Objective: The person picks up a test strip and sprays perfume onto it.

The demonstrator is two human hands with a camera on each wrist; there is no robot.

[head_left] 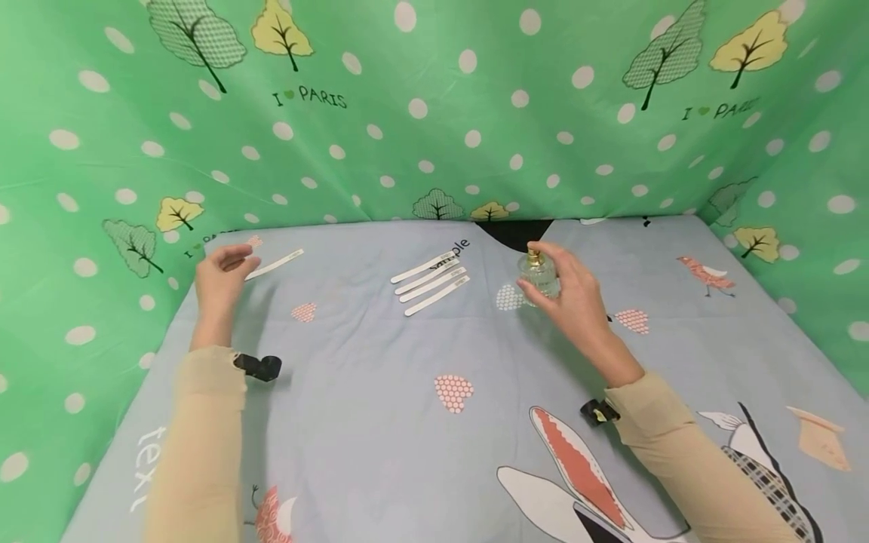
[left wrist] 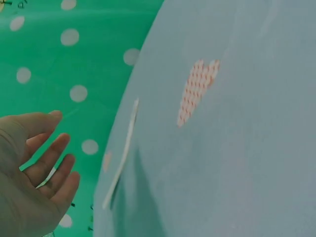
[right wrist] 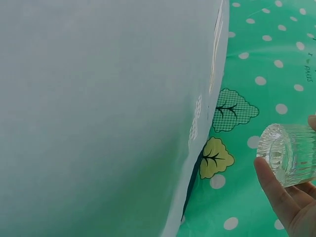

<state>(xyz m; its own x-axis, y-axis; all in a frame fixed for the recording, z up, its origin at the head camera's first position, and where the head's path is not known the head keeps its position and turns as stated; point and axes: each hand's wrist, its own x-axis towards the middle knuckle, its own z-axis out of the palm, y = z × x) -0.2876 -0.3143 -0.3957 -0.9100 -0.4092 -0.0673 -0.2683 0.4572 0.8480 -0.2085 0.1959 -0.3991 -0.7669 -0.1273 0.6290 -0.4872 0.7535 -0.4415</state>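
Note:
My right hand (head_left: 573, 294) holds a clear glass perfume bottle (head_left: 539, 277) with a gold neck, at the back right of the table. In the right wrist view the ribbed base of the bottle (right wrist: 289, 153) faces the camera, with the thumb and fingers around it. At the far left my left hand (head_left: 220, 283) hovers with loosely bent fingers and nothing between them, as the left wrist view shows of the hand (left wrist: 42, 173). Just beside it a single white paper strip (head_left: 274, 264) lies on the cloth. Several similar strips (head_left: 437, 296) lie side by side mid-table.
A blue-grey printed cloth (head_left: 366, 422) covers the table. Green dotted fabric (head_left: 380, 151) hangs behind it and at both sides. Each wrist bears a small black camera, one at the left cuff (head_left: 261, 367) and one at the right cuff (head_left: 599, 412).

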